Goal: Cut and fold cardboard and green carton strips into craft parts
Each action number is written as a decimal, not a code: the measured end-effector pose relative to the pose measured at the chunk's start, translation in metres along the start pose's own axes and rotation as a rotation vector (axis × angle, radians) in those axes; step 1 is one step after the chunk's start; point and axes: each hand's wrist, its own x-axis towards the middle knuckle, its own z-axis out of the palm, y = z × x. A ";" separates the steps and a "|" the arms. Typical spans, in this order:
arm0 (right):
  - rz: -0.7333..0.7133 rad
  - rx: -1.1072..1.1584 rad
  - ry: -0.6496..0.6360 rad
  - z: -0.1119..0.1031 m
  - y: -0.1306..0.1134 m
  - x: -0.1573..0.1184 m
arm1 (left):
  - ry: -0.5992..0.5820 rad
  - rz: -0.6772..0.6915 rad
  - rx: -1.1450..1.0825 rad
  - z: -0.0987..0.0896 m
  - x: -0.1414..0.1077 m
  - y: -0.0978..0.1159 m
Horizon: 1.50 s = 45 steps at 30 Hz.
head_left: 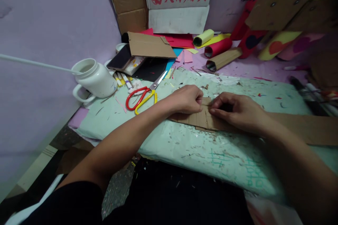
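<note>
One pair of scissors (152,89) near cardboard (206,120)

- Dim, cool, soft light overall; its source cannot be told.
- The wall (47,35) at 10 o'clock is a flat, muted lilac.
- The mug (102,81) at 9 o'clock shines palely; a blade of the scissors (160,81) catches a glint.
- The left hand (187,99) is lit on top, shaded beneath.
- The right forearm (293,151) at 4 o'clock is dim, with shadow on the table (185,147) beside it.
- Clothes (179,190) at 6 o'clock sink to near-black.
- Pens (315,98) at 3 o'clock blur; wide-angle stretch pulls the edges.
</note>
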 end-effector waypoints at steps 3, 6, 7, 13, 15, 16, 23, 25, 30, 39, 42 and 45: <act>-0.006 -0.013 0.006 0.000 0.000 0.000 | -0.003 -0.004 0.003 0.000 0.000 0.000; -0.013 -0.008 0.015 0.000 0.002 0.000 | -0.011 -0.011 0.006 0.000 -0.001 0.000; -0.020 -0.002 0.017 0.001 0.002 0.001 | -0.014 -0.015 0.009 0.000 0.000 0.000; -0.013 0.013 0.003 0.002 0.002 0.002 | -0.023 -0.042 0.029 -0.001 0.000 0.002; -0.018 0.028 0.010 0.002 -0.001 0.001 | -0.022 -0.047 0.034 -0.001 0.000 0.001; -0.023 0.038 0.015 0.003 -0.002 0.001 | -0.021 -0.049 0.035 -0.001 0.000 0.000; -0.030 0.023 0.049 0.004 -0.006 0.001 | -0.017 -0.070 0.046 0.000 0.001 -0.001; -0.030 0.022 0.052 0.004 -0.006 0.001 | -0.008 -0.079 0.065 -0.001 0.000 0.002; -0.027 0.019 0.065 0.004 -0.008 0.001 | 0.006 -0.108 0.095 -0.002 -0.001 0.006; 0.005 0.005 0.101 0.007 -0.012 0.002 | 0.036 -0.141 0.127 0.002 -0.004 0.011; -0.031 0.001 0.091 0.003 -0.014 -0.001 | 0.036 -0.143 0.151 0.000 -0.009 0.014; -0.098 -0.001 0.045 -0.006 -0.016 -0.007 | 0.014 -0.093 0.172 -0.005 -0.017 0.017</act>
